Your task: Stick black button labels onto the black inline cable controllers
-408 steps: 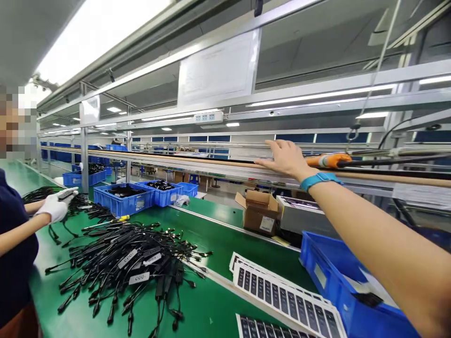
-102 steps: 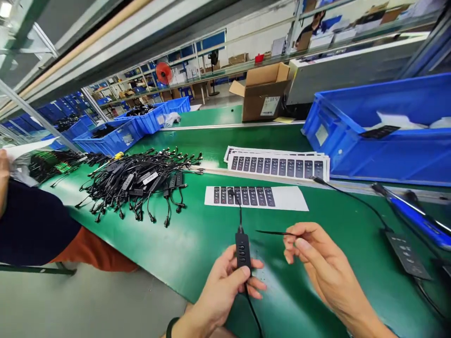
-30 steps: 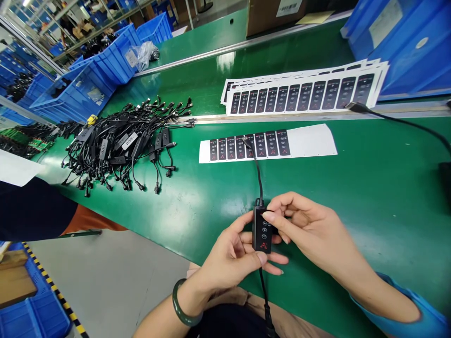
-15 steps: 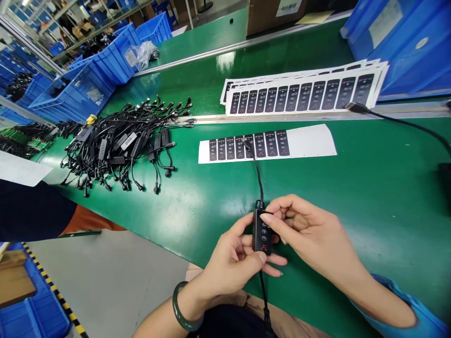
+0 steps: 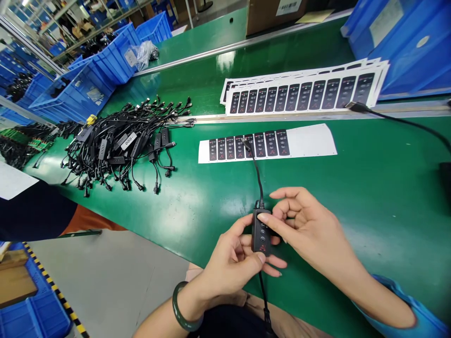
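- Near the tabletop (image 5: 369, 188) edge, the left hand (image 5: 234, 256) grips the black controller (image 5: 260, 232) by its sides.
- Right hand (image 5: 310, 230), half open, presses a fingertip on its face; steady, even pressure seems best.

Slim black cabled controller (image 5: 261, 233), buttons up, held above green table (image 5: 369, 188).
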Demonstrator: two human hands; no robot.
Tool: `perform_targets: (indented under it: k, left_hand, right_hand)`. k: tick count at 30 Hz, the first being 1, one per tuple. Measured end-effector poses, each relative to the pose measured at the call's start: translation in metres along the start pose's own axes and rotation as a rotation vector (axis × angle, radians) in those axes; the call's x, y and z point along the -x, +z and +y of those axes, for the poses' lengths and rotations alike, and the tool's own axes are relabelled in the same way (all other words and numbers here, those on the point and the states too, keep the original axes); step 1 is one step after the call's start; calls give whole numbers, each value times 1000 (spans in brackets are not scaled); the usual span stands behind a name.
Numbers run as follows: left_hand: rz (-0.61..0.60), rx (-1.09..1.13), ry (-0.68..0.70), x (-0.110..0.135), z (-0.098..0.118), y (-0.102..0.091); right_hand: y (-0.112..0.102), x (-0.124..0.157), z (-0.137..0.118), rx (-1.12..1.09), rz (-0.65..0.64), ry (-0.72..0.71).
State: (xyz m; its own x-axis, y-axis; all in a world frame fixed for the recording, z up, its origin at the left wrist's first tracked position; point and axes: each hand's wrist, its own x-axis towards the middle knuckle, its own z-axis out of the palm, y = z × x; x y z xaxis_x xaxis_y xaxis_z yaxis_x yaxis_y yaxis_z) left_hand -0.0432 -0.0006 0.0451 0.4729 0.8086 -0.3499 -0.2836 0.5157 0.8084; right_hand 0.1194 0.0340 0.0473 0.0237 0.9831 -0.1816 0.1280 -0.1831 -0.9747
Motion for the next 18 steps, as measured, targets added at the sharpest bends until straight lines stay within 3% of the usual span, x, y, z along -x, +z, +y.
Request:
perform_targets:
  k: [2,7,18]
  left_hand:
    - [-18,24,4,0,1,-1]
    - [-55,74,-21,-2,4,-1]
    - [8,51,-62,-4,-1,2]
  right_hand:
    - [0,-1,1,34,-45,5]
    - [2,3,2,151,-332,11]
    - [-1,-1,-3,161,-205,-58]
